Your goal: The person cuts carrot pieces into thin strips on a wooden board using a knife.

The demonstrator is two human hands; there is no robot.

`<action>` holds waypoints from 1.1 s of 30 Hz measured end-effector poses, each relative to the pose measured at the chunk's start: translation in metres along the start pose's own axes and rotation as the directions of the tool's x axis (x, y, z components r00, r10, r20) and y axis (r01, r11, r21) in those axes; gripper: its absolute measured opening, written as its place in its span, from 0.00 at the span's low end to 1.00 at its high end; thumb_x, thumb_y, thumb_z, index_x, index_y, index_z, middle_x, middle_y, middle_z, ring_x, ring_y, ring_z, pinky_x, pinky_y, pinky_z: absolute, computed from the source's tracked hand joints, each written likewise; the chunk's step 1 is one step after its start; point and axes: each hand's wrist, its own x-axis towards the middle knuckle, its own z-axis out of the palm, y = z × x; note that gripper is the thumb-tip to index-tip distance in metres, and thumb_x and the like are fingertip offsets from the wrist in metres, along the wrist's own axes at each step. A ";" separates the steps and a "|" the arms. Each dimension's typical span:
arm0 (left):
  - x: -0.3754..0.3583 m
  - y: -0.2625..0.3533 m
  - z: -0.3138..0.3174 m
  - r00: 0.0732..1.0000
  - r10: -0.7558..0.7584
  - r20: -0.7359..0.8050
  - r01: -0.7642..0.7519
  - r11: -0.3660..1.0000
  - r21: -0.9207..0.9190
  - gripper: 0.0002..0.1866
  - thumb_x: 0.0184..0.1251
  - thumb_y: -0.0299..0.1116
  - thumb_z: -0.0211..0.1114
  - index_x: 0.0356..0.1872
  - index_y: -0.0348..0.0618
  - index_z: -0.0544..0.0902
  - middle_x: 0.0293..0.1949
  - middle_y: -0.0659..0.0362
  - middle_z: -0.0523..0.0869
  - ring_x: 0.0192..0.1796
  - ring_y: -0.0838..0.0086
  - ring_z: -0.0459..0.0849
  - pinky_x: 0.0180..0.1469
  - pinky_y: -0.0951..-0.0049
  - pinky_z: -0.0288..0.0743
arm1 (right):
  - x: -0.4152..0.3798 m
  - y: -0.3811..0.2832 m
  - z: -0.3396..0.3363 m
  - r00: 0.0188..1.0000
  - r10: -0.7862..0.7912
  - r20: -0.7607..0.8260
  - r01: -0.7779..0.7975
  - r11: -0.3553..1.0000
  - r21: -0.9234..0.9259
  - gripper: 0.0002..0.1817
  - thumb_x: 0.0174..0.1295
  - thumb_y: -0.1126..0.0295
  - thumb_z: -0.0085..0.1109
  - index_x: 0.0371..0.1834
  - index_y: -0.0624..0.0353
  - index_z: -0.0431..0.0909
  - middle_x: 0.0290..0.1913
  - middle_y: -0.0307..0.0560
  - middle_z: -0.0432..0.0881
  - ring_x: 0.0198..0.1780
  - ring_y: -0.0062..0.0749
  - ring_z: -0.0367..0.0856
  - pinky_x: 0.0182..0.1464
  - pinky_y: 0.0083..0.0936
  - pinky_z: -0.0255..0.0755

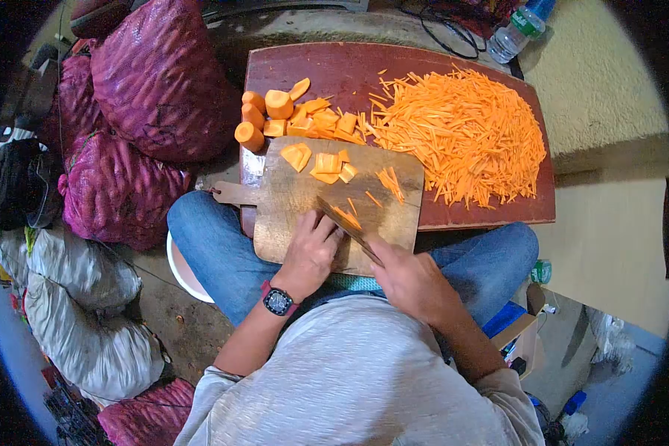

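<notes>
My right hand is wrapped around the handle of a knife, whose blade slants up and left across the wooden cutting board. My left hand, with a watch on its wrist, lies on the board with curled fingers close against the blade; whatever is under them is hidden. A few carrot strips lie just past the blade, and more strips sit farther up. Near the board's top edge are flat carrot slices. Carrot chunks and a large heap of carrot strips rest beyond the board.
The board's near part rests over my crossed legs, its far part on a red-brown tabletop. Full purple mesh sacks and white sacks stand at left. A plastic bottle is at top right; a white basin sits by my left knee.
</notes>
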 end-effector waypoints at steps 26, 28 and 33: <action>-0.007 -0.001 -0.002 0.997 0.018 -0.071 -0.016 0.999 0.040 0.22 0.61 0.25 0.68 0.57 0.33 0.89 0.54 0.50 0.83 0.55 0.52 0.79 0.61 0.52 0.76 | 0.023 -0.010 0.005 1.000 -0.029 -0.004 0.028 0.998 -0.049 0.26 0.77 0.69 0.65 0.75 0.58 0.72 0.47 0.67 0.90 0.51 0.65 0.91 0.49 0.57 0.86; -0.006 -0.003 -0.003 0.997 0.014 -0.081 -0.012 0.999 0.031 0.22 0.61 0.25 0.68 0.58 0.32 0.89 0.54 0.50 0.83 0.55 0.51 0.79 0.61 0.51 0.76 | 0.011 -0.006 0.000 0.995 -0.089 -0.050 0.084 0.992 -0.093 0.23 0.79 0.67 0.63 0.72 0.57 0.71 0.44 0.66 0.90 0.47 0.65 0.92 0.46 0.57 0.87; -0.013 -0.006 0.003 0.999 -0.038 -0.020 0.038 0.999 -0.007 0.26 0.57 0.23 0.71 0.60 0.32 0.88 0.56 0.48 0.83 0.59 0.50 0.79 0.64 0.51 0.77 | -0.001 -0.007 0.003 0.997 0.053 0.054 -0.041 0.981 -0.191 0.20 0.79 0.66 0.62 0.69 0.57 0.70 0.40 0.63 0.90 0.42 0.65 0.93 0.42 0.57 0.88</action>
